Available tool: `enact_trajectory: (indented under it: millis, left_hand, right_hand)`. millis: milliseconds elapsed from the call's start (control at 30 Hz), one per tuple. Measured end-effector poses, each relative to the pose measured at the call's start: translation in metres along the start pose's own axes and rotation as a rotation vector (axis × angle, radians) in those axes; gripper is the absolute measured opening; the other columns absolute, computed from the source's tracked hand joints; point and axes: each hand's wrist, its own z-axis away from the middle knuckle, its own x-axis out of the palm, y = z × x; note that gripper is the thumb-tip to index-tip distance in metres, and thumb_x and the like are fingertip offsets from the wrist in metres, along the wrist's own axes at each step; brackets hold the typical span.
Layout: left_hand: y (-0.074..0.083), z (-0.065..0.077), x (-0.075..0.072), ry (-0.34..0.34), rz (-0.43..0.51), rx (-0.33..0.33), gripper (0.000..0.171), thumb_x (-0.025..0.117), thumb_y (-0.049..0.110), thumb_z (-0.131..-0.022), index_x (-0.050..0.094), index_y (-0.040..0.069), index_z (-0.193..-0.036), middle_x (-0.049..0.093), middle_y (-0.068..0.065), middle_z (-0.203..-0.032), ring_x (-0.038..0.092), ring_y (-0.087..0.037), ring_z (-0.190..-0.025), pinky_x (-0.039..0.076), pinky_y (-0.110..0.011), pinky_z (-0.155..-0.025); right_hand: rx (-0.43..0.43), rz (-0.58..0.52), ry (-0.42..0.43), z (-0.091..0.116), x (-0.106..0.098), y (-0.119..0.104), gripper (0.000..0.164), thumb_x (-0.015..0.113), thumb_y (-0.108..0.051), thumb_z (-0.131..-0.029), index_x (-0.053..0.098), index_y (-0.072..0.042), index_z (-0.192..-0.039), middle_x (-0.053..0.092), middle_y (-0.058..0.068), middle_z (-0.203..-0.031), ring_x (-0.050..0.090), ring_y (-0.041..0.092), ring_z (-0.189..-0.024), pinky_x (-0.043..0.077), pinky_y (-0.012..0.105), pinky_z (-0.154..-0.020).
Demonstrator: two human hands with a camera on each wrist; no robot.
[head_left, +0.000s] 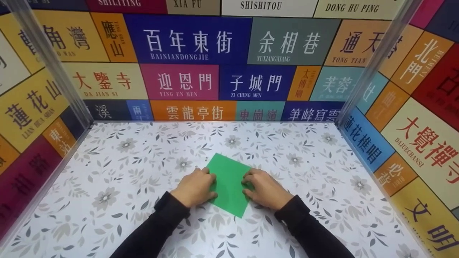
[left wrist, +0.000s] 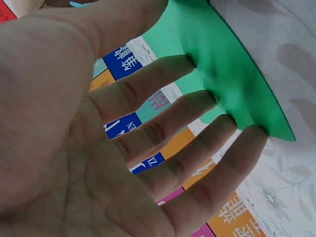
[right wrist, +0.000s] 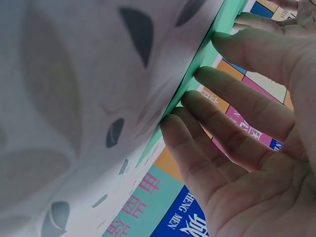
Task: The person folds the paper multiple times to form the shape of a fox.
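Observation:
A sheet of green paper point(head_left: 229, 186) lies turned askew on the floral tabletop, with one corner pointing toward the person. On its left side the left hand point(head_left: 195, 186) rests its fingertips and thumb. In the left wrist view those fingers point(left wrist: 163, 123) are spread apart, their tips touching the paper point(left wrist: 237, 74), which bends up a little near them. Across from it, the right hand point(head_left: 267, 188) touches the right side. Seen from the right wrist, its slightly bent fingers point(right wrist: 232, 128) meet the paper point(right wrist: 190, 74) near the edge, palm raised off the table.
A white tabletop point(head_left: 143, 172) with grey flowers and leaves spreads around the paper. Walls of colourful sign panels point(head_left: 190, 39) stand behind and on both sides. Clear strips point(head_left: 373, 57) run along the corners where the walls meet.

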Motion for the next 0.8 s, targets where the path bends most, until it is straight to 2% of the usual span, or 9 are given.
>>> enact_trajectory:
  millis: [567, 700, 800]
  left_hand:
    - [-0.0006, 0.0002, 0.0000, -0.002, 0.012, 0.007, 0.040, 0.100, 0.030, -0.092, 0.083, 0.006, -0.119, 0.074, -0.016, -0.114, 0.073, -0.036, -0.098, 0.069, -0.058, -0.085]
    - [-0.0029, -0.0021, -0.0014, -0.006, 0.008, 0.003, 0.039, 0.097, 0.031, -0.095, 0.084, 0.007, -0.123, 0.076, -0.016, -0.117, 0.076, -0.038, -0.104, 0.069, -0.059, -0.088]
    - [-0.0057, -0.0049, -0.0020, 0.018, 0.014, 0.006, 0.040, 0.095, 0.032, -0.098, 0.084, 0.008, -0.128, 0.078, -0.017, -0.122, 0.077, -0.039, -0.110, 0.070, -0.060, -0.091]
  right_hand:
    - [-0.032, 0.014, 0.022, 0.0012, -0.0014, 0.0092, 0.021, 0.090, -0.006, -0.096, 0.086, 0.004, -0.114, 0.081, 0.017, -0.120, 0.079, 0.038, -0.115, 0.068, 0.053, -0.106]
    - [-0.044, 0.026, 0.021, 0.0004, -0.0021, 0.0088, 0.020, 0.090, -0.006, -0.097, 0.087, 0.003, -0.113, 0.081, 0.017, -0.119, 0.079, 0.038, -0.114, 0.068, 0.053, -0.104]
    - [-0.053, 0.027, 0.022, -0.0008, -0.0024, 0.0078, 0.019, 0.090, -0.006, -0.097, 0.087, 0.003, -0.114, 0.081, 0.017, -0.118, 0.079, 0.038, -0.113, 0.068, 0.053, -0.104]
